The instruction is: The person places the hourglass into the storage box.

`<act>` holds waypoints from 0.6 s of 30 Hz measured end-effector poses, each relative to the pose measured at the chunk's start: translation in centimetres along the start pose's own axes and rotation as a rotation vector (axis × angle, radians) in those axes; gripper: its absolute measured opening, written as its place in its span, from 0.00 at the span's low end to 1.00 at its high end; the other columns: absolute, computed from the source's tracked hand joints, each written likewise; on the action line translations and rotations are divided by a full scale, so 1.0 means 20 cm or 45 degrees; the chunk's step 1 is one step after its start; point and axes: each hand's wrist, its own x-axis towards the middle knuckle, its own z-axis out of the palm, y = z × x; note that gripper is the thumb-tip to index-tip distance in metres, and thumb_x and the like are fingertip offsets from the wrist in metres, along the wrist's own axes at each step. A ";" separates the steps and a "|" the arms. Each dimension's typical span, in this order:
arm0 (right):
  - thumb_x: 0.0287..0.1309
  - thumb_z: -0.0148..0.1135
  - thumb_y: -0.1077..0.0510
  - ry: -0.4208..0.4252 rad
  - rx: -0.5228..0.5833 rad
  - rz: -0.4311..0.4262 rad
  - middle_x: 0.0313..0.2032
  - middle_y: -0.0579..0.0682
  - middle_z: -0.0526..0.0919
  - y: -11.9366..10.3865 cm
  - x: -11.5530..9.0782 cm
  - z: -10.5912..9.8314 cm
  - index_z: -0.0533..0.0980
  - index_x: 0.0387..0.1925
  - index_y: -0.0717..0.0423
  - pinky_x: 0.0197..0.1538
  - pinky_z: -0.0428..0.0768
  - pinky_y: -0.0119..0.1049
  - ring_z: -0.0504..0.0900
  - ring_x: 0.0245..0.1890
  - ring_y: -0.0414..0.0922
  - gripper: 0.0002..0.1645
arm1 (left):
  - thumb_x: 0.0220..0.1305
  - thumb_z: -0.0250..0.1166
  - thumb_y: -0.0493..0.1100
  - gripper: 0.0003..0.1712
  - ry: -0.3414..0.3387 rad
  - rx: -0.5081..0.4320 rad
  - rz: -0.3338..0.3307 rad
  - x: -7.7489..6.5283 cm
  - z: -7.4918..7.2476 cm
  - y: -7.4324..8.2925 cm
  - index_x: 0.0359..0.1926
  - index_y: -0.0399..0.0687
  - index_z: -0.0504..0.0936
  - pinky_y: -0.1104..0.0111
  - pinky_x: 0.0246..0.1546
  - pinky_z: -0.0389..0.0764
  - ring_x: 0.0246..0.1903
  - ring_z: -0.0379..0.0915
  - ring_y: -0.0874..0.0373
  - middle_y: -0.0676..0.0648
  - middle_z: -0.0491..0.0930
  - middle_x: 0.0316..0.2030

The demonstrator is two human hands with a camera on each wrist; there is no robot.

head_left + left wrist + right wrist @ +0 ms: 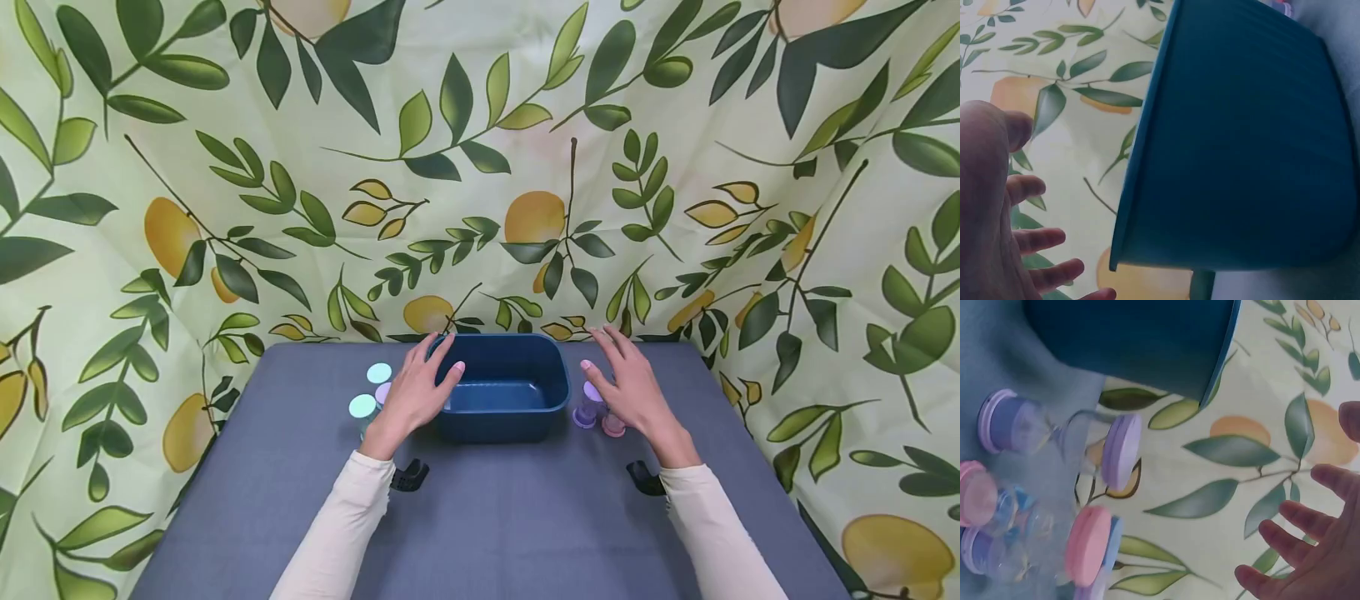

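A dark blue plastic bin stands upright at the back middle of the table. My left hand hovers by its left rim, fingers spread, and the left wrist view shows a gap between hand and bin wall. On the other side my right hand is held over several sand timers, fingers apart and holding nothing. Among these are a purple-capped sand timer and a pink-capped one, both upright, with blue caps partly hidden behind. Inside the bin, the visible floor is bare.
Left of the bin stand more sand timers, with mint caps and a purple cap, partly covered by my left hand. Black curved pieces show beside both wrists. A leaf-and-fruit patterned cloth hangs behind the grey-blue table.
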 end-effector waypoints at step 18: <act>0.65 0.60 0.49 0.203 0.162 0.143 0.68 0.64 0.64 0.21 -0.13 -0.03 0.62 0.72 0.53 0.62 0.63 0.70 0.64 0.66 0.67 0.37 | 0.73 0.52 0.51 0.32 0.112 -0.228 -0.140 -0.02 0.01 -0.08 0.75 0.56 0.59 0.43 0.65 0.66 0.68 0.62 0.40 0.39 0.61 0.71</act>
